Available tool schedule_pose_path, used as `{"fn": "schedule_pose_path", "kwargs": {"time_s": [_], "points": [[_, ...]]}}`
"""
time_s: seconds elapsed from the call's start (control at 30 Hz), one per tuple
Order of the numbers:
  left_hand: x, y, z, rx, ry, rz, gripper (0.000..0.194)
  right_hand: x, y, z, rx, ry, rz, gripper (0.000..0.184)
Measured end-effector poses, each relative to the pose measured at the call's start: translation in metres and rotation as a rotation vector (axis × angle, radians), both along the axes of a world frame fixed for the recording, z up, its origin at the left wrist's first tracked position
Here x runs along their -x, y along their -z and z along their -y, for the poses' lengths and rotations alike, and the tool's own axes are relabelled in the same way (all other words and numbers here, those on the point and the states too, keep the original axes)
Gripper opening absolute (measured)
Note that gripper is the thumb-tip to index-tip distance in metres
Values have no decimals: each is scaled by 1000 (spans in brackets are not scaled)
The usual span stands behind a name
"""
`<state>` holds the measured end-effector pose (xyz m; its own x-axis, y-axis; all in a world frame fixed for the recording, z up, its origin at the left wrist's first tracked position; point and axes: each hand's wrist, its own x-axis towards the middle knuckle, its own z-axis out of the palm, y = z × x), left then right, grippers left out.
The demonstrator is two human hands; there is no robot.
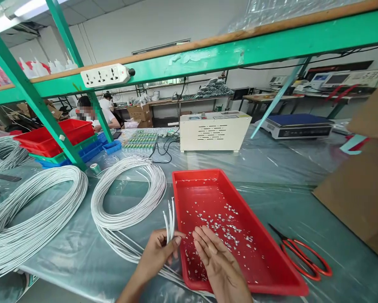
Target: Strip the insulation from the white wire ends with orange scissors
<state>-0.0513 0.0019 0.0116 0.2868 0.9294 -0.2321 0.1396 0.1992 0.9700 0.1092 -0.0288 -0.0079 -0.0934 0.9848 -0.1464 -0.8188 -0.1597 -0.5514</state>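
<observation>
Several white cables (170, 216) stand upright in the grip of my left hand (159, 252), their ends poking up past the thumb and fingers. My right hand (220, 265) is held flat with its fingers stretched out, over the near left part of a red tray (245, 202); nothing is in it. Small whitish scraps (228, 229) lie scattered over the tray's floor. A coil of white cable (128, 193) rests beyond my left hand, and lengths run from it toward the near edge, passing under my hand. Scissors with red handles (305, 256) lie right of the tray.
More coiled cable (40, 210) lies at the left. Behind are stacked red trays (56, 136), a cream-coloured machine (214, 132) and a scale (297, 126). Cardboard (359, 198) stands at the right. A green shelf beam (189, 61) crosses above; people (108, 109) sit in the background.
</observation>
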Motion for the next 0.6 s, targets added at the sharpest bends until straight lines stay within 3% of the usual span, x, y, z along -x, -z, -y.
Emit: {"fn": "schedule_pose_path", "kwargs": {"time_s": [0.3,0.43,0.6], "points": [[-21,1,-20,-10,-28,133,42,-9,20,-8,62,79,167,34],[-27,3,-26,-9,-46,159,37,-25,27,-8,9,155,334,31],[-30,3,-31,13,-40,174,35,-54,33,-5,99,265,427,32]]}}
